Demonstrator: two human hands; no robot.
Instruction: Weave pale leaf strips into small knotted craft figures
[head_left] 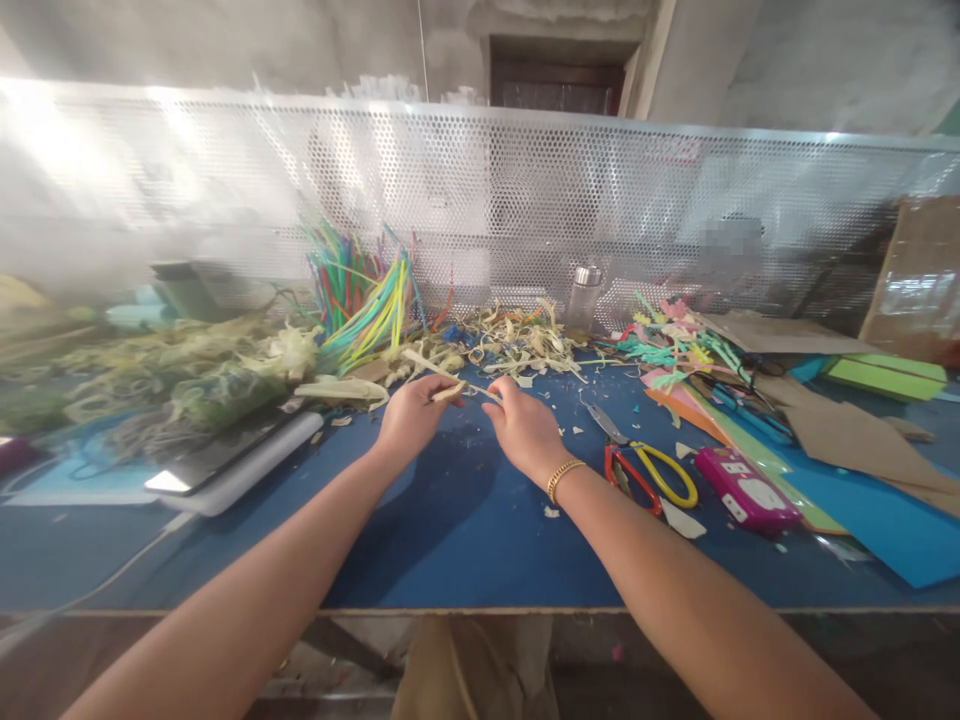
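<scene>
Pale strip (474,389), thin and dry-looking, spans the small gap between both hands just above the blue tabletop (450,530), in front of the heap of pale curled scraps (517,345); the left hand (411,418) has its grip pinched narrow on one end, and the right hand (525,430) pinches the other, fingers curled in; held at both ends like this, the strip probably stays straight and clear of the litter below. A gold bangle (564,478) sits on the right wrist. Scissors (646,472) with red and yellow handles lie just right of the right hand, apparently kept within easy reach, with a pink box (744,490) beyond them; the bundle of coloured strips (364,300) stands at the back against the perforated metal screen (525,190); a flat device (225,462) rests at the left, away from the hands.
</scene>
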